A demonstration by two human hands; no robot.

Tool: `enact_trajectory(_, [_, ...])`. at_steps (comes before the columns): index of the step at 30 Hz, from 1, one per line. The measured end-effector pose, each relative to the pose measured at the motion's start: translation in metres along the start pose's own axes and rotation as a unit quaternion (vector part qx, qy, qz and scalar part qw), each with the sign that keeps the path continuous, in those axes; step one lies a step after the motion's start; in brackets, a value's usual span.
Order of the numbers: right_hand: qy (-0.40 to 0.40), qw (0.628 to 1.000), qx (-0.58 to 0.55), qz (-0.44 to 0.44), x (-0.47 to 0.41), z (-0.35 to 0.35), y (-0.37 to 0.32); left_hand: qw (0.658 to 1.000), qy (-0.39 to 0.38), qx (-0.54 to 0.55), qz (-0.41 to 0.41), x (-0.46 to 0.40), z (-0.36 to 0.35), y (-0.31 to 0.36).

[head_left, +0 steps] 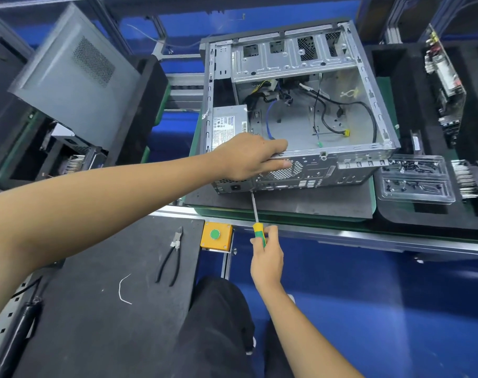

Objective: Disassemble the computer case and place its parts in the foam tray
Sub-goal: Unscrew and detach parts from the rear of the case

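An open grey computer case lies on its side on a dark mat, its inside showing loose cables and a power supply at the near left corner. My left hand grips the case's near top edge beside the power supply. My right hand holds a yellow-green screwdriver, whose tip touches the rear panel's lower edge near the power socket. A black foam tray stands to the right with a circuit board upright in it.
A clear plastic tray with several screws sits at the right of the case. Pliers and a white wire scrap lie on the black mat near me. An orange button box sits on the rail. A removed side panel leans at left.
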State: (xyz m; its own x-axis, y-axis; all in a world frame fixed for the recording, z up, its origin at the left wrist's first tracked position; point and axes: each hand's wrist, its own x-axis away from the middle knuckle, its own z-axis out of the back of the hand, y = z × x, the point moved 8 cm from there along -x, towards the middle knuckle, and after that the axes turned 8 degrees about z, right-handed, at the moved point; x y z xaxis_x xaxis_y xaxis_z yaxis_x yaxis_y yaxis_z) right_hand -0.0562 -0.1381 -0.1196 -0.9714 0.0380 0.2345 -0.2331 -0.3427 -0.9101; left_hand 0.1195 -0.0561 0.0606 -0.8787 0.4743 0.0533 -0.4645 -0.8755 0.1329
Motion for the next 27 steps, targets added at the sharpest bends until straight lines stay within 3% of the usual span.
enact_trajectory(13, [0.031,0.999,0.018,-0.012,-0.001,0.001,-0.006,1.0,0.012,0.005,-0.003,0.001,0.001,0.001])
enact_trajectory(16, [0.042,0.991,-0.061,-0.116,0.0,-0.002,0.007,1.0,0.011,0.005,-0.003,0.001,0.002,0.001])
enact_trajectory(19, [0.032,0.948,-0.237,-0.212,0.001,-0.012,0.022,1.0,0.005,0.009,-0.001,0.001,0.001,0.0])
enact_trajectory(27, [0.014,0.903,-0.334,-0.27,0.005,-0.014,0.021,1.0,0.006,0.006,0.004,0.001,0.001,0.001])
